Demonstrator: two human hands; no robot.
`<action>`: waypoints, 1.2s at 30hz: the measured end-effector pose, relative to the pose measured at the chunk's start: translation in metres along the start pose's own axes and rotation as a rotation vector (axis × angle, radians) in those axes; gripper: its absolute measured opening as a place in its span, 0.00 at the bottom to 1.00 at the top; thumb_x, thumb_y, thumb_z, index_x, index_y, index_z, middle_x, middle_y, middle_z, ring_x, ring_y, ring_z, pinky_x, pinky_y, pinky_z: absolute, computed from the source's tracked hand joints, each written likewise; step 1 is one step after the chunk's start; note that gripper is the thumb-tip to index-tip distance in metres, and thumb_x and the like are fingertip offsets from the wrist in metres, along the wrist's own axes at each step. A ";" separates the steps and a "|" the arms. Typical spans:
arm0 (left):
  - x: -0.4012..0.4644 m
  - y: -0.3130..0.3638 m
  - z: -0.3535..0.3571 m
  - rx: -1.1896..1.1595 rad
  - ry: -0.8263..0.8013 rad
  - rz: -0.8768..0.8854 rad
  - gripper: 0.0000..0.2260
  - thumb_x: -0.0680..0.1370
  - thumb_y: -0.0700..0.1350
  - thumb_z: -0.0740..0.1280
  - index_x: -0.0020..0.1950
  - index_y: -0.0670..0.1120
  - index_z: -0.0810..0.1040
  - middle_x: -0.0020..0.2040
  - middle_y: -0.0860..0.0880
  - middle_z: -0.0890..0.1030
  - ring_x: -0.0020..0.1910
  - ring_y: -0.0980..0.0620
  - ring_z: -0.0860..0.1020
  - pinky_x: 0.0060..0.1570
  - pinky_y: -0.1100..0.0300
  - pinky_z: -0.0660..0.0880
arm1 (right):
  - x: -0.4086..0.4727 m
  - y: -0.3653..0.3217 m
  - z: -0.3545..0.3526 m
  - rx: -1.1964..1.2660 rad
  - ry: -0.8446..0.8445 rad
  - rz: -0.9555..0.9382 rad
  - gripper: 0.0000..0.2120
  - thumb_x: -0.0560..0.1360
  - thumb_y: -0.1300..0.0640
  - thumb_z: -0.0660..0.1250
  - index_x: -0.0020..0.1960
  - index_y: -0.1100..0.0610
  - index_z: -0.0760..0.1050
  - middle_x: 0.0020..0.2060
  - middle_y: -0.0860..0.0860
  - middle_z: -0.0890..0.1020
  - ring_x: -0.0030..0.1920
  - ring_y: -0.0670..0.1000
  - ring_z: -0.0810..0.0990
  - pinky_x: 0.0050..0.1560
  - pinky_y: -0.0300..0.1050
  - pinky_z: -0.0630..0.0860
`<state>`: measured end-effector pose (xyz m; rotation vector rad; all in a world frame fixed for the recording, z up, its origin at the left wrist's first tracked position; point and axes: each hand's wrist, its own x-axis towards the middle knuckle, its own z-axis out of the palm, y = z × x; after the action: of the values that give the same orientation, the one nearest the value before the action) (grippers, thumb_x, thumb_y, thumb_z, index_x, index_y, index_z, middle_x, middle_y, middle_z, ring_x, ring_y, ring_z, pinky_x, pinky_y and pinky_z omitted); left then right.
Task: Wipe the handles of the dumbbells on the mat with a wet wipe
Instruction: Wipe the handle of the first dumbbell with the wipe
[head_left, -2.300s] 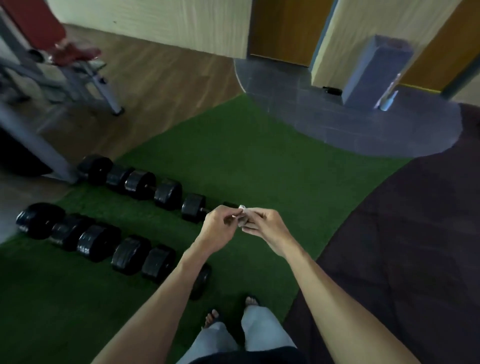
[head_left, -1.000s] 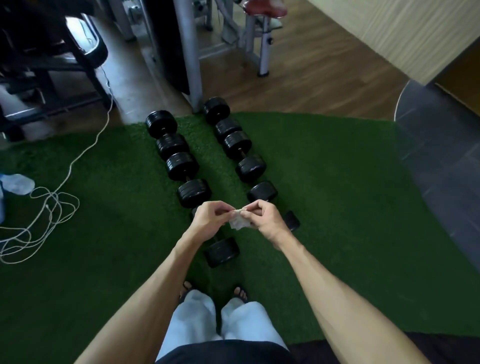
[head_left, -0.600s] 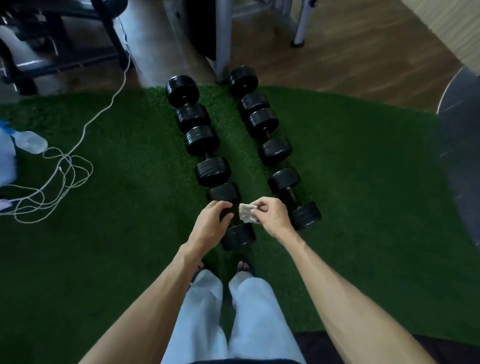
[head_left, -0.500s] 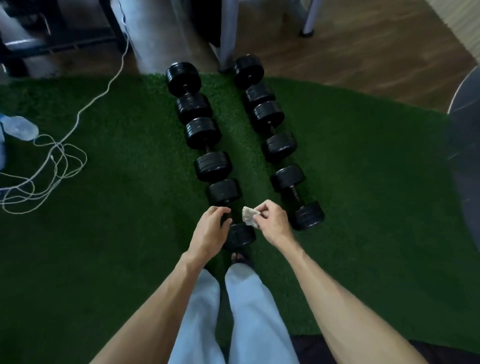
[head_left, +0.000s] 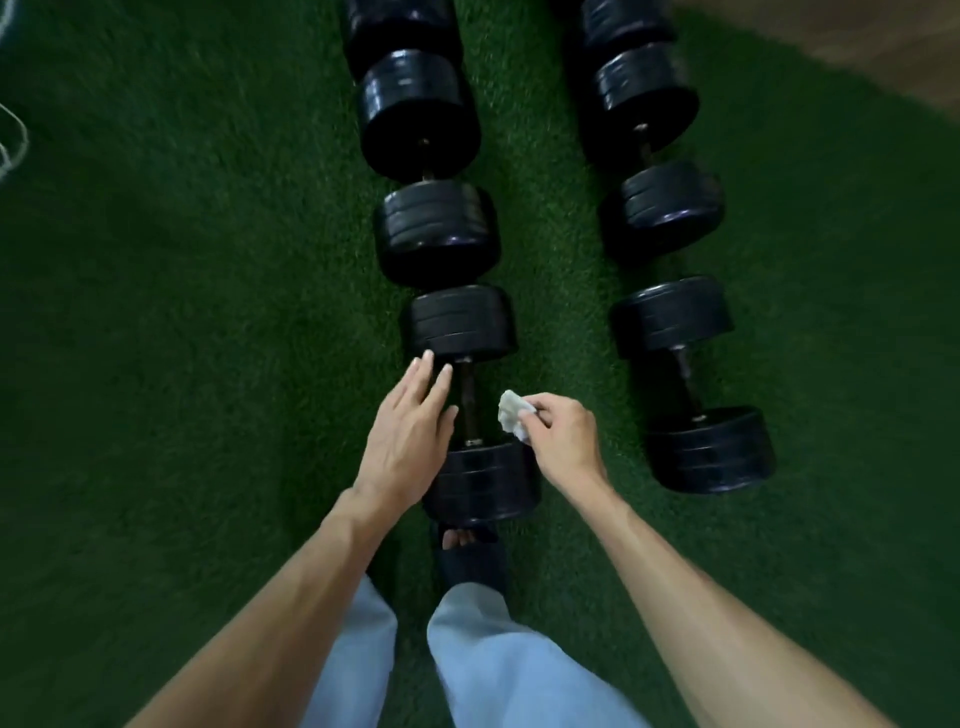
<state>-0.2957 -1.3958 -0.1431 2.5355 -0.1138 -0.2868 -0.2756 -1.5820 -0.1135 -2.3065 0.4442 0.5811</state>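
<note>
Two rows of black dumbbells lie end to end on the green mat. The nearest dumbbell of the left row has its dark handle showing between my hands. My left hand reaches over its left side with straight fingers, fingertips near the far weight. My right hand pinches a crumpled white wet wipe just right of the handle, apart from it. The nearest dumbbell of the right row lies further right, its handle bare.
More dumbbells continue up both rows to the top edge. A white cable lies at the far left. Wooden floor shows at the top right. My foot in a dark sandal stands just behind the nearest weight.
The view has dropped much closer to the dumbbells. My left hand let go of the wipe and opened beside the nearest handle; my right hand carried the wipe down next to it.
</note>
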 end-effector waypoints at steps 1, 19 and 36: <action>0.013 -0.013 0.020 0.020 0.012 0.034 0.23 0.82 0.43 0.64 0.76 0.39 0.66 0.78 0.38 0.63 0.78 0.41 0.62 0.75 0.47 0.64 | 0.018 0.013 0.011 -0.012 0.009 -0.014 0.07 0.79 0.60 0.68 0.48 0.55 0.85 0.36 0.49 0.85 0.40 0.50 0.84 0.33 0.31 0.69; 0.118 -0.112 0.141 0.037 0.399 0.402 0.23 0.86 0.49 0.54 0.79 0.42 0.62 0.81 0.40 0.57 0.81 0.42 0.53 0.78 0.43 0.53 | 0.176 0.096 0.131 0.042 0.102 -0.057 0.07 0.75 0.57 0.72 0.44 0.60 0.85 0.30 0.49 0.79 0.33 0.46 0.78 0.29 0.39 0.66; 0.120 -0.115 0.151 -0.021 0.498 0.410 0.22 0.85 0.49 0.55 0.78 0.44 0.65 0.80 0.41 0.60 0.81 0.44 0.55 0.78 0.44 0.54 | 0.168 0.087 0.134 0.461 -0.064 -0.155 0.05 0.75 0.64 0.68 0.43 0.63 0.82 0.38 0.60 0.84 0.41 0.57 0.82 0.48 0.60 0.84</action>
<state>-0.2109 -1.3990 -0.3511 2.4112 -0.4211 0.4958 -0.2130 -1.5722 -0.3365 -1.8571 0.3249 0.4225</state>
